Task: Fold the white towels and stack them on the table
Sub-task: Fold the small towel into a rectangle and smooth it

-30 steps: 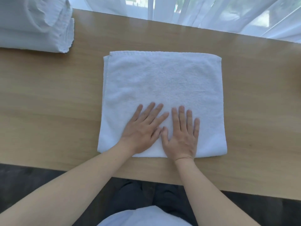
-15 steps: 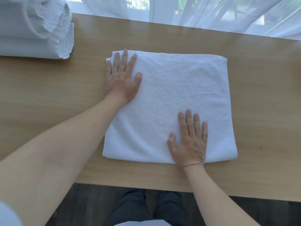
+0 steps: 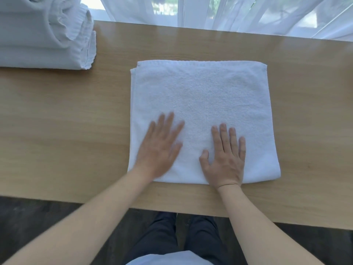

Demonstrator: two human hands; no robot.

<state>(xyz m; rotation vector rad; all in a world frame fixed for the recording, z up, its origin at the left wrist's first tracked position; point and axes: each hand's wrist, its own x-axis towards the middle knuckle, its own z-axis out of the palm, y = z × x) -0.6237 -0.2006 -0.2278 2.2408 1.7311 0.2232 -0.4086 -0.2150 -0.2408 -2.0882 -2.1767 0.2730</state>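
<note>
A white towel (image 3: pixel 202 96), folded into a near square, lies flat on the wooden table (image 3: pixel 63 131) in front of me. My left hand (image 3: pixel 160 148) lies on the towel's near left part with fingers spread and straight; it is blurred by motion. My right hand (image 3: pixel 225 159) presses flat on the near right part, fingers straight. At the far left corner stands a stack of white towels (image 3: pixel 44 33), partly cut off by the frame.
Sheer white curtains (image 3: pixel 229 12) hang along the table's far edge. The table's near edge runs just below my wrists, with dark floor and my legs beneath. Bare wood shows left and right of the towel.
My left hand slid from the towel's far left corner back to the near left part. My right hand stayed pressed on the near right part.
</note>
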